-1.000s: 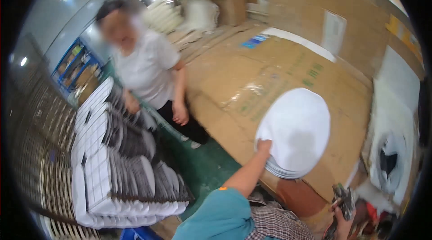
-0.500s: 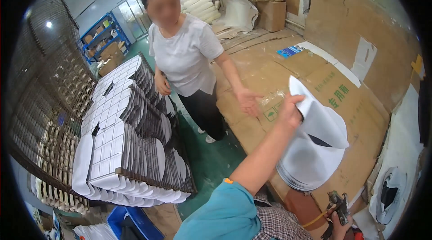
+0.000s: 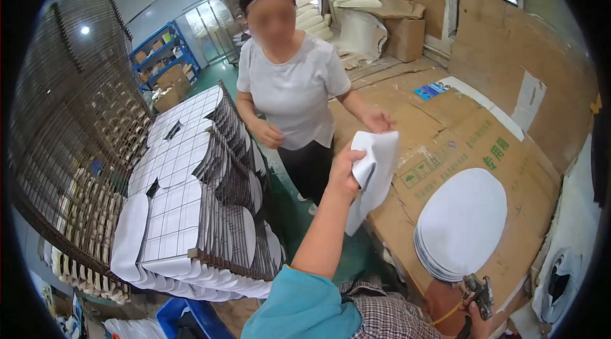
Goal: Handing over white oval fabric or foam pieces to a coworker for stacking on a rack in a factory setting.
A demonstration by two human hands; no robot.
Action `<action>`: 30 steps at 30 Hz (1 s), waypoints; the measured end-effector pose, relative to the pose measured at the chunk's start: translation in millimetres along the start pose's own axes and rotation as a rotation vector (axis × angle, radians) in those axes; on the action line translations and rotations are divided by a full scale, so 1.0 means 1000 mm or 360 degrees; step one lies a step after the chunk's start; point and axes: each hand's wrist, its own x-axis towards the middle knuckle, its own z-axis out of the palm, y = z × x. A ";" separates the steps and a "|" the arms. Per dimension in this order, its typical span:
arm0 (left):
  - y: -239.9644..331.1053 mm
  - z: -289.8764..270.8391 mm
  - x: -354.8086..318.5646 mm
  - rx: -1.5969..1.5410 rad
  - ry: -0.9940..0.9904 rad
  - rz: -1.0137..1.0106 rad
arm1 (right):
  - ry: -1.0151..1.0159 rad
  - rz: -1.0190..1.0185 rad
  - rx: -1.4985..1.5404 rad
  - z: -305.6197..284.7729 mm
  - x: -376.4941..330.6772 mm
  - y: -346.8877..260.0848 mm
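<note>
My left hand [image 3: 345, 172] is closed on the edge of a thin, bendy white sheet [image 3: 382, 164], held out over the table's left side. The sheet hangs in a curve, its lower tip past the table edge. A co-worker's hand [image 3: 380, 121] is at the sheet's upper edge; whether it grips cannot be made out. At the lower right my right hand [image 3: 477, 321] is wrapped round a metal spray gun [image 3: 477, 294] with a thin yellow hose [image 3: 447, 312]. Beside the gun, a stack of rounded white sheets [image 3: 463, 221] lies on the cardboard-covered table [image 3: 394, 196].
To the left stands a wire rack [image 3: 172, 205] layered with white sheets, and behind it a taller wire rack [image 3: 57, 116]. The co-worker [image 3: 293, 91] stands between rack and table. A blue bin [image 3: 168, 320] sits at the lower left. Cardboard [image 3: 509, 59] lines the wall.
My left hand has carried the white sheet leftward from above the stack to the co-worker, uncovering the stack. The co-worker's hand has risen to the sheet. My right hand still holds the spray gun.
</note>
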 end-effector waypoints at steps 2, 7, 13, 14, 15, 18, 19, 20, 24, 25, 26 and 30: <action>0.015 -0.007 -0.009 0.0108 0.0085 0.0073 | -0.0021 -0.0065 0.0014 0.012 -0.002 -0.002; 0.044 -0.053 -0.021 0.0263 0.0218 0.0142 | -0.0028 0.0039 -0.0179 0.026 -0.004 0.008; 0.065 -0.071 -0.030 0.0230 0.0298 0.0201 | -0.0066 -0.0100 -0.0075 0.063 -0.025 -0.019; 0.069 -0.073 -0.032 0.0235 0.0288 0.0203 | -0.0057 -0.0108 -0.0099 0.068 -0.027 -0.024; 0.072 -0.077 -0.034 0.0237 0.0295 0.0208 | -0.0065 -0.0107 -0.0101 0.071 -0.028 -0.027; 0.083 -0.085 -0.039 0.0293 0.0274 0.0212 | -0.0049 0.0098 -0.0271 0.084 -0.030 -0.035; 0.086 -0.087 -0.041 0.0314 0.0256 0.0240 | -0.0093 0.0042 -0.0077 0.092 -0.034 -0.039; 0.089 -0.088 -0.044 0.0336 0.0239 0.0269 | -0.0139 -0.0013 0.0118 0.097 -0.037 -0.041; 0.106 -0.099 -0.060 0.0348 0.0546 0.0428 | -0.0299 -0.0024 0.0165 0.103 -0.030 -0.024; 0.113 -0.104 -0.065 0.0253 0.0582 0.0529 | -0.0302 -0.0022 0.0205 0.106 -0.028 -0.018; 0.120 -0.109 -0.071 0.0157 0.0618 0.0626 | -0.0301 -0.0018 0.0245 0.107 -0.028 -0.014; 0.118 -0.143 -0.081 0.0199 0.0690 0.0779 | -0.0333 -0.0140 0.0086 0.117 -0.039 -0.021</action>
